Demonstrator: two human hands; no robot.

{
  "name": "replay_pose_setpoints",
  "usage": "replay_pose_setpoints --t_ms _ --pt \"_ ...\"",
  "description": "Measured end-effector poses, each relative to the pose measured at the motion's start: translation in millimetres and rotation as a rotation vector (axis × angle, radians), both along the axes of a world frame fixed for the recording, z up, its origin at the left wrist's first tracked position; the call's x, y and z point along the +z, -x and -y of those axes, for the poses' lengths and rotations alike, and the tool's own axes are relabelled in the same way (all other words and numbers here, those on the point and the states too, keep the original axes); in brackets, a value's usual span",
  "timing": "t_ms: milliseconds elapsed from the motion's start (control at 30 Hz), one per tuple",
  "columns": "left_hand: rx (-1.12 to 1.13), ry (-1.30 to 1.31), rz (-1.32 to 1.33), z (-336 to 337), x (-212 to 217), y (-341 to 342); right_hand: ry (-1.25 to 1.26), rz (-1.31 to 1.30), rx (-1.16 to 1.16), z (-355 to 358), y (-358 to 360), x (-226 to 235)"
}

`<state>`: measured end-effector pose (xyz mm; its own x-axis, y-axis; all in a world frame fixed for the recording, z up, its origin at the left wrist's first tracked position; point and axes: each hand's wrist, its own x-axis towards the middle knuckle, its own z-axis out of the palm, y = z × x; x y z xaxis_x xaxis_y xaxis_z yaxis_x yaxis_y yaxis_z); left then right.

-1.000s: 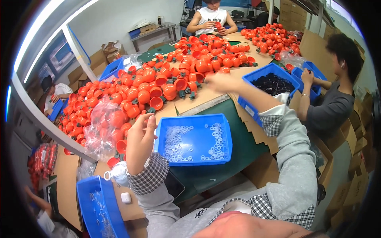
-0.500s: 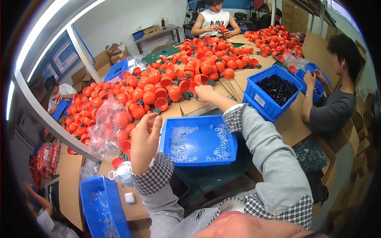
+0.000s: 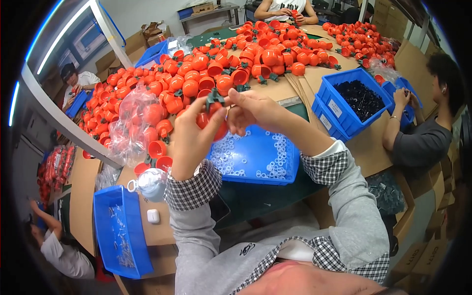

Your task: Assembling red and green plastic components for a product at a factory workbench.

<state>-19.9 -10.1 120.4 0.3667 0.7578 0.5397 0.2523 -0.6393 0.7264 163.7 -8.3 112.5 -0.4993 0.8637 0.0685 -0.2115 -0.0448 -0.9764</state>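
In front of my chest, above a blue bin, my left hand (image 3: 191, 135) is closed on a round red plastic cup (image 3: 220, 132) with a dark green leaf-shaped piece (image 3: 215, 100) on top. From the other side my right hand (image 3: 258, 114) meets it, fingers curled at the cup's edge; its fingertips are partly hidden. Below the hands, the blue bin (image 3: 255, 179) holds many small clear rings (image 3: 278, 162). Beyond it spreads a big heap of red cups (image 3: 191, 88), many with dark green pieces attached.
Right of the heap stand stacked blue bins (image 3: 332, 105) with small black parts (image 3: 361, 101). At left are a clear plastic bag (image 3: 132, 128), a clear-lidded bottle (image 3: 151, 184), a white case (image 3: 153, 216) and a blue bin (image 3: 142, 255) of small clear parts. Co-workers sit around the table.
My right hand has come back from the heap toward my left hand, which has risen and moved right. A red cup with a green piece is now between them. The view has shifted slightly.
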Motion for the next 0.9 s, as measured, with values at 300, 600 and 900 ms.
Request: replay_pose_setpoints --t_ms 300,600,900 --pt "0.157 0.006 0.305 -4.9 0.0 10.2 -0.82 1.25 -0.019 4.5 3.5 -103.2" --pt "0.107 0.051 0.437 -2.9 0.2 9.5 -0.96 1.266 0.134 -7.2 22.6 -109.5" --pt "-0.016 0.199 0.56 -1.3 4.2 11.2 -1.035 1.204 0.146 -14.5 33.9 -122.3"
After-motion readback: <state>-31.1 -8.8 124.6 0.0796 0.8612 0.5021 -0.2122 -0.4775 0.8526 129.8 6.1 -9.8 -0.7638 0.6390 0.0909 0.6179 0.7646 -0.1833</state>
